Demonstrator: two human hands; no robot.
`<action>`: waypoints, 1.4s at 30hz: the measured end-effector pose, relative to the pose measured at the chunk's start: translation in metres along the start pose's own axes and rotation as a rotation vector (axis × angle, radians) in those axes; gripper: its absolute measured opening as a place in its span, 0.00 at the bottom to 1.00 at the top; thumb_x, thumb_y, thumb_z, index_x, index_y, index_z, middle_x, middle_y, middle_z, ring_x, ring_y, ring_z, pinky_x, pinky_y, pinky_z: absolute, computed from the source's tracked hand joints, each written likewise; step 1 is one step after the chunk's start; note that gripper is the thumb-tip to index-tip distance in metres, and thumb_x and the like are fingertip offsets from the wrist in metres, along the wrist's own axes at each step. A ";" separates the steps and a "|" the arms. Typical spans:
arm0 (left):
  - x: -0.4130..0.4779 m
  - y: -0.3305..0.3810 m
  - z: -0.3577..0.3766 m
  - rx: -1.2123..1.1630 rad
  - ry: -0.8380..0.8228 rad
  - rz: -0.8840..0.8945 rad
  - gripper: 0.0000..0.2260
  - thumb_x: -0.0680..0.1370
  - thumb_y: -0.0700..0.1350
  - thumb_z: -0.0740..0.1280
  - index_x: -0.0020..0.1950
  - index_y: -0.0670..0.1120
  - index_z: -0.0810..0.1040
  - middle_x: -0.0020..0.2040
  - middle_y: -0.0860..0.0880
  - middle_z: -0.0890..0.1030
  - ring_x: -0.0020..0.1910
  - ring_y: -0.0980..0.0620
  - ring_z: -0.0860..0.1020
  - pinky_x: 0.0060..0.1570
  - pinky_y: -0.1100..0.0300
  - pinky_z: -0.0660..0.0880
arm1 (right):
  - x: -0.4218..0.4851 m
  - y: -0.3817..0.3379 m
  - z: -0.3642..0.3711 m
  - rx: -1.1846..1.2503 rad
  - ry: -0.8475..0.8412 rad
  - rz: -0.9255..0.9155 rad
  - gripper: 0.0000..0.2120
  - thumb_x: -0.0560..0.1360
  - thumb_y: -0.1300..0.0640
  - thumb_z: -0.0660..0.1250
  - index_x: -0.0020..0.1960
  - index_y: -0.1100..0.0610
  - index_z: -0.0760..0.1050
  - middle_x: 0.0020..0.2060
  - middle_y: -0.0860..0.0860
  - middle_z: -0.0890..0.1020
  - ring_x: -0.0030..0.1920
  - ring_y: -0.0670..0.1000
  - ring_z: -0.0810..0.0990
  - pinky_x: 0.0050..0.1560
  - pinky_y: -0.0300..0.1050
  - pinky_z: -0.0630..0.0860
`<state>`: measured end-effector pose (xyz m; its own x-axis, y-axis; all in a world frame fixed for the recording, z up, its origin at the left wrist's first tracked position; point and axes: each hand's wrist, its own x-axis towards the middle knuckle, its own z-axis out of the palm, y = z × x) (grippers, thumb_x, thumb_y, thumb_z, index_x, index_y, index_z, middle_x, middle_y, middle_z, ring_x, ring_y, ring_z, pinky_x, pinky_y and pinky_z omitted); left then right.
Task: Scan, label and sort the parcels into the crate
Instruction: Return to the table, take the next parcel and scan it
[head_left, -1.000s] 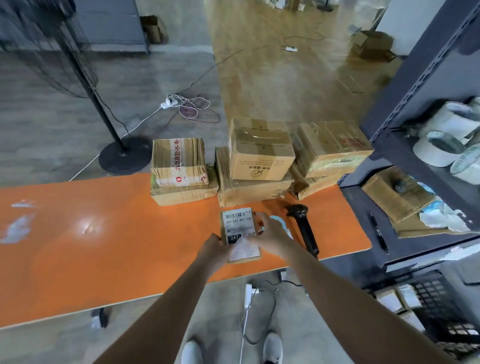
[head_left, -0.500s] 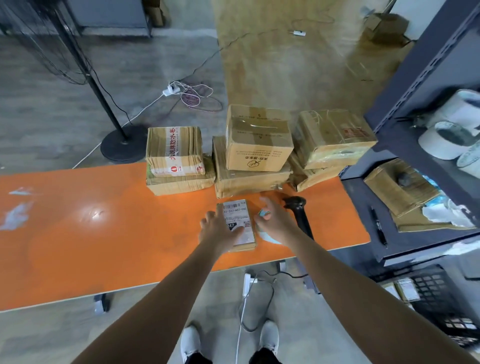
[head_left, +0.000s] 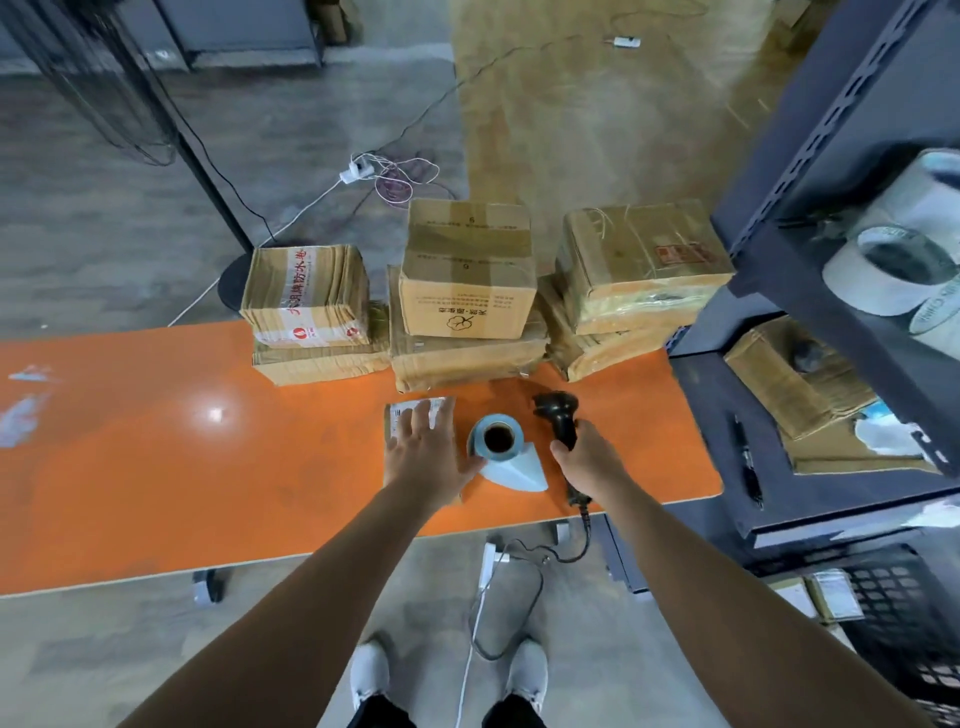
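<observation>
Left hand (head_left: 427, 457): fingers straight and spread, pressing flat on the small parcel (head_left: 444, 408), which lies on the orange table (head_left: 156, 457).
Right hand (head_left: 587, 460): fingers curled round the handle of the barcode scanner (head_left: 558, 415); its head points away from the person. Whether it has left the tabletop cannot be told.
Between the hands: a blue label roll (head_left: 496, 439) stands on end, just beside the left thumb, with a loose tail of backing paper trailing toward the person.
Small parcel: its white printed sheet shows past the left fingertips; most of it is hidden under the palm.
Beyond the fingertips: three stacks of taped cartons (head_left: 467, 280) wait along the far edge of the table, near the scanner head but apart from both hands.
Right of the right hand: a dark shelving unit (head_left: 779, 291); below it, well apart and under table height, the black crate (head_left: 904, 613) holds a few flat labelled packets (head_left: 831, 600).
Done, by the look of it: a handful of packets already sorted.
Step in hand: likely bringing the scanner to the pinned parcel.
Left: this parcel's scan and drop, then the stacked cartons, none of them yet showing a fresh label.
</observation>
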<state>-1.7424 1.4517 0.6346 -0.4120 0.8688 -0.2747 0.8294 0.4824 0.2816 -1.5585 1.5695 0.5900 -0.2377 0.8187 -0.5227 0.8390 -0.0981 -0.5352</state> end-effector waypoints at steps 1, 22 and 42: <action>-0.002 -0.002 0.000 0.004 -0.001 -0.016 0.41 0.74 0.66 0.64 0.79 0.52 0.48 0.78 0.45 0.53 0.77 0.42 0.51 0.72 0.45 0.59 | 0.003 0.002 0.001 -0.009 -0.024 -0.018 0.17 0.81 0.52 0.63 0.65 0.59 0.67 0.48 0.55 0.78 0.47 0.57 0.79 0.42 0.48 0.72; -0.034 -0.066 -0.021 -0.024 -0.095 0.032 0.41 0.74 0.65 0.66 0.79 0.52 0.48 0.78 0.46 0.53 0.76 0.42 0.53 0.67 0.43 0.65 | -0.085 -0.130 -0.006 0.429 -0.057 0.002 0.09 0.78 0.55 0.64 0.45 0.60 0.71 0.32 0.54 0.72 0.32 0.55 0.78 0.34 0.47 0.78; -0.043 -0.101 -0.035 -0.043 -0.125 0.132 0.40 0.75 0.63 0.66 0.78 0.49 0.51 0.79 0.44 0.52 0.77 0.40 0.52 0.69 0.41 0.62 | -0.112 -0.179 0.032 0.302 -0.093 0.033 0.10 0.77 0.53 0.61 0.46 0.61 0.72 0.32 0.55 0.75 0.24 0.52 0.75 0.34 0.46 0.75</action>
<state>-1.8215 1.3699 0.6501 -0.2485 0.9054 -0.3442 0.8551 0.3720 0.3611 -1.6978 1.4778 0.7232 -0.2682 0.7581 -0.5944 0.6671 -0.2989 -0.6823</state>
